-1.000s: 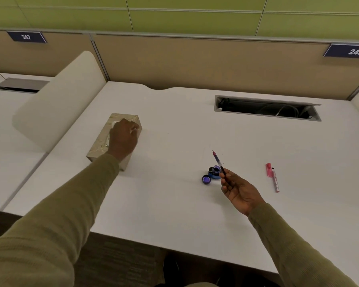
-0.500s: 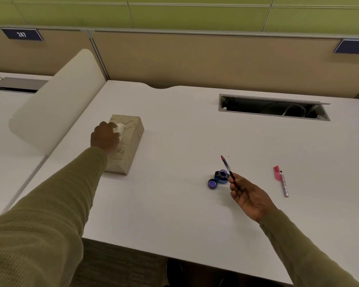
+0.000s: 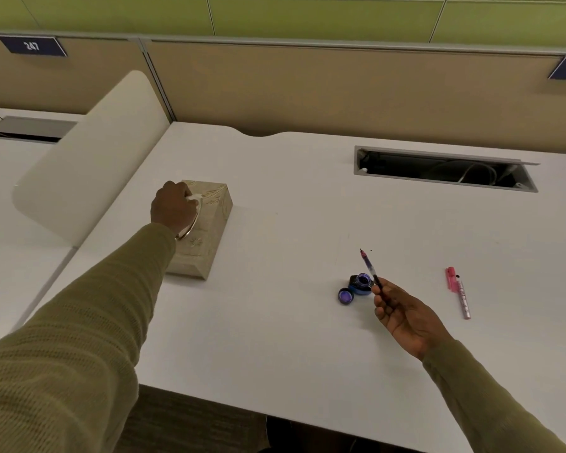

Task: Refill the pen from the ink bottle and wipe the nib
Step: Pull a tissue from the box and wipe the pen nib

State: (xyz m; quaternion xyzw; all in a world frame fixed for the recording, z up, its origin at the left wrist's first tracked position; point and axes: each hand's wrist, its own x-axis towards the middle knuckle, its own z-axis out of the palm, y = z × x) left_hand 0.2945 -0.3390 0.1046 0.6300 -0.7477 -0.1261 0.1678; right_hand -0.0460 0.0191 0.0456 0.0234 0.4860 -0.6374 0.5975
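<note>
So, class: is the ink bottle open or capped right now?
Open. The ink bottle has an uncovered mouth, and its cap lies beside it on the desk, inner side up.

Tissue box point(image 3: 206, 230) left; ink bottle point(image 3: 360, 284) centre; cap point(image 3: 345, 295) beside.

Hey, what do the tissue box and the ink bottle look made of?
Tissue box: likely printed cardboard, matte beige, faint leaf pattern, crisp edges. Ink bottle: probably glass or plastic, dark blue, glossy rim; too small to be sure.

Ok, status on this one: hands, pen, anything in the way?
Left hand grips tissue at box. Right hand holds pen, nib up. Bottle open, cap beside. Nothing blocking.
</note>
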